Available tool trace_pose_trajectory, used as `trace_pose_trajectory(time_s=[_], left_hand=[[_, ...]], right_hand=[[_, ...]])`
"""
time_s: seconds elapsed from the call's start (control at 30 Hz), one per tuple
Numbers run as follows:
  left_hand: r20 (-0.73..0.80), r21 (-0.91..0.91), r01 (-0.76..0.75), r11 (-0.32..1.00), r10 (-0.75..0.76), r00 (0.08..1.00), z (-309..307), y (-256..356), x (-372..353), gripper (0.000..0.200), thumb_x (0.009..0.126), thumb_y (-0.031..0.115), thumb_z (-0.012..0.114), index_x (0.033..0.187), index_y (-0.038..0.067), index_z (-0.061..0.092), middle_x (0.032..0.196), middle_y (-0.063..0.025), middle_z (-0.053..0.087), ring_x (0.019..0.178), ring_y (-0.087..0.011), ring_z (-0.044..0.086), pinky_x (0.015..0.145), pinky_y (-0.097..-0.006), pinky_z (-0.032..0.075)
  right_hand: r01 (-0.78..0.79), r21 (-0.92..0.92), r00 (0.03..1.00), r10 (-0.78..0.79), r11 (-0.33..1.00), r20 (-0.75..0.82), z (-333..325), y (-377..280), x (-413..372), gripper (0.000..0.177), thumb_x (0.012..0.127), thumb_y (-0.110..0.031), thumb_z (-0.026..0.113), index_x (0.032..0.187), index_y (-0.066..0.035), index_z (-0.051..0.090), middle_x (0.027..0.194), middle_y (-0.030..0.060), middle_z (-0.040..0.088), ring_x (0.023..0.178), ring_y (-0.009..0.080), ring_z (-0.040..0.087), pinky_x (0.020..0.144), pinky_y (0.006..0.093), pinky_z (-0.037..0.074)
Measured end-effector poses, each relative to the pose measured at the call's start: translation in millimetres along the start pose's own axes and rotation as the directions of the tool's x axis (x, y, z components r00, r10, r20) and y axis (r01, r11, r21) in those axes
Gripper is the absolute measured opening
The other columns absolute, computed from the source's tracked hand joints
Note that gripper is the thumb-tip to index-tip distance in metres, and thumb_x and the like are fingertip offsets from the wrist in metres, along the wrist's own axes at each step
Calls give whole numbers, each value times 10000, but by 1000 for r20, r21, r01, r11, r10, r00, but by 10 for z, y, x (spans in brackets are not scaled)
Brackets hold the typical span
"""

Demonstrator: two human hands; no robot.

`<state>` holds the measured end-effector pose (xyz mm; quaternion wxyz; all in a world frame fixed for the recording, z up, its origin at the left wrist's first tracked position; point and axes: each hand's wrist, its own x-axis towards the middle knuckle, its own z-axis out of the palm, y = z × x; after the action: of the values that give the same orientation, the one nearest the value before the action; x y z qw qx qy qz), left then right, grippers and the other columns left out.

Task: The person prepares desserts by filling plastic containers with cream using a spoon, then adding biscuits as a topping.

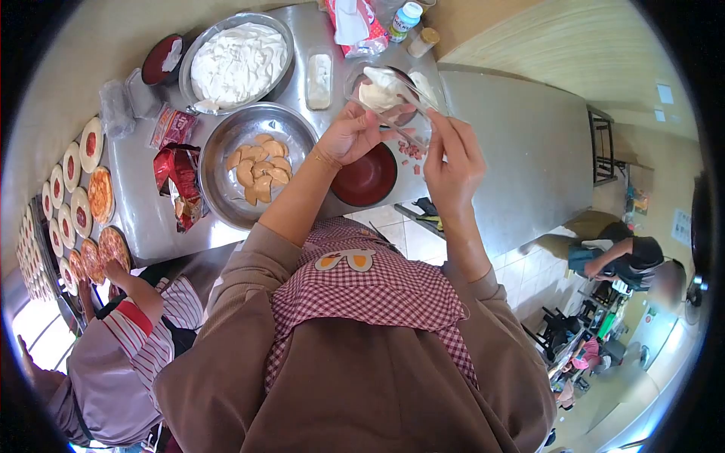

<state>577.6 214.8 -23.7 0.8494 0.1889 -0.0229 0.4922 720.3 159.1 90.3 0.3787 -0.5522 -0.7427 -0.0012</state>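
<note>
A clear plastic container is held between my two hands above the steel table, tilted, over a bowl with a creamy pale mass. My left hand is palm up with its fingers against the container's near left side. My right hand pinches its right edge between thumb and fingers. Just below sits a dark red bowl, partly behind my left wrist. Small pink diced pieces lie between my hands. Left of my left forearm, a steel bowl holds several light brown slices.
A large bowl of white cream, a white tub, red packets and bottles stand around the steel table. At left, a co-worker's hand touches topped round bases. Another person is far right.
</note>
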Motion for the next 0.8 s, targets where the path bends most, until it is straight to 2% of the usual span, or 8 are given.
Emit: trace_pose_trajectory(time_s=[0.07, 0.17, 0.2, 0.27, 0.33, 0.47, 0.67, 0.8], left_hand=[[-1, 37, 16, 999, -16, 1000, 24, 35, 0, 653, 854, 194, 623, 1405, 111, 281, 1416, -102, 364, 1310, -330, 352, 1012, -599, 345], [5, 78, 38, 996, -39, 999, -6, 66, 49, 690, 837, 155, 641, 1412, 146, 261, 1406, -115, 374, 1296, -345, 369, 1005, -598, 363], [5, 78, 35, 996, -35, 999, -7, 71, 64, 690, 837, 155, 641, 1412, 146, 261, 1406, -115, 374, 1296, -345, 369, 1005, -598, 363], [-7, 47, 57, 997, -57, 998, 31, 94, 62, 637, 842, 62, 620, 1372, 213, 300, 1361, -112, 434, 1223, -340, 466, 933, -526, 467], [-3, 33, 56, 998, -56, 998, 32, 109, 92, 654, 828, 47, 632, 1365, 227, 304, 1362, -109, 432, 1209, -338, 476, 942, -525, 462], [2, 57, 61, 997, -61, 998, 89, 163, 138, 691, 784, 13, 666, 1336, 256, 328, 1360, -103, 433, 1182, -326, 498, 958, -520, 454], [55, 114, 61, 992, -67, 996, 107, 105, 202, 646, 749, -35, 678, 1286, 157, 375, 1320, -108, 461, 1213, -327, 472, 959, -512, 463], [60, 96, 57, 994, -63, 996, 156, 76, 223, 625, 728, -74, 672, 1252, 122, 394, 1302, -111, 471, 1228, -320, 459, 953, -494, 477]], right_hand=[[4, 11, 998, -3, 1000, -58, -32, 10, 9, 327, 715, 87, 614, 1019, -26, 660, 908, 109, 616, 750, 241, 619, 640, 307, 494], [56, -51, 997, -53, 997, 55, -68, 59, 34, 337, 719, 104, 607, 1022, -34, 665, 896, 107, 619, 739, 231, 620, 628, 298, 494], [60, -29, 998, -60, 998, -15, -87, 43, 47, 328, 728, 101, 604, 1017, -39, 667, 884, 107, 618, 729, 229, 616, 623, 301, 492], [62, -1, 995, -62, 998, -78, -135, 6, 65, 318, 736, 98, 602, 1012, -45, 670, 873, 107, 617, 719, 227, 612, 618, 303, 490], [-79, 83, 996, 74, 993, 54, -203, 15, 102, 278, 755, 76, 602, 998, -42, 669, 849, 110, 611, 701, 229, 600, 609, 308, 483], [-107, 59, 992, 103, 993, 68, -243, 122, 109, 214, 772, 37, 606, 963, -37, 668, 834, 111, 607, 714, 242, 597, 624, 324, 477], [-206, 41, 963, 195, 978, 184, -160, 208, 72, 147, 791, -25, 600, 919, -61, 662, 821, 65, 615, 751, 235, 586, 688, 346, 401], [-162, -110, 964, 181, 981, 193, -108, 173, 76, 119, 825, -61, 594, 919, -79, 663, 825, 50, 624, 753, 206, 588, 694, 313, 363]])
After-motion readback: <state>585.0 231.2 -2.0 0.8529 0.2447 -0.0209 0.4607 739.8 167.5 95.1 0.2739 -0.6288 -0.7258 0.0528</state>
